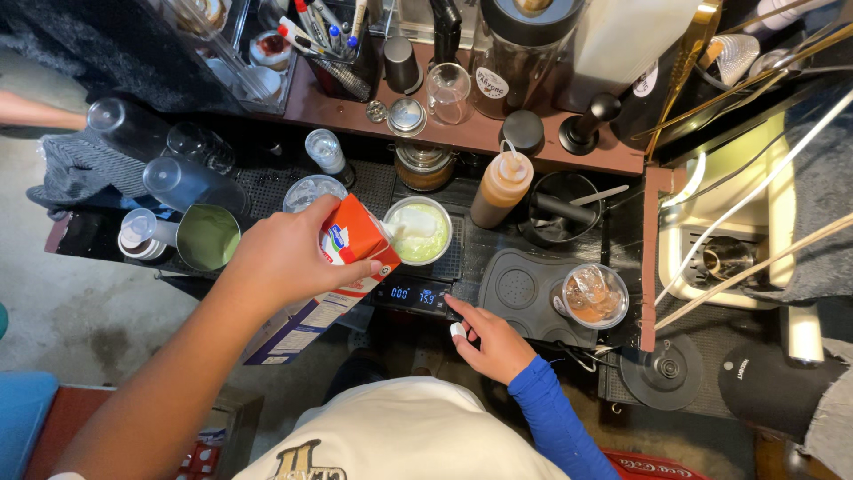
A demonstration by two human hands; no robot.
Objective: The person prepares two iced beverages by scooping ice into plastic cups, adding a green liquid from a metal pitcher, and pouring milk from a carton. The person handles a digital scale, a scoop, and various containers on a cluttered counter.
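My left hand [280, 258] grips a red, white and blue milk carton [351, 244], tipped with its spout over a white cup [418, 233]. The cup holds pale green liquid with white milk on top. It stands on a black digital scale [413, 295] whose display is lit. My right hand [493, 342], in a blue sleeve, holds nothing. Its index finger is stretched out and touches the scale's front right corner.
A metal pitcher of green liquid [207, 238] stands left of the carton. Behind the scale are a brown squeeze bottle [502, 188] and a black bowl [564, 209]. A plastic cup with an iced drink [593, 296] sits at right. Another person's arm [35, 114] shows far left.
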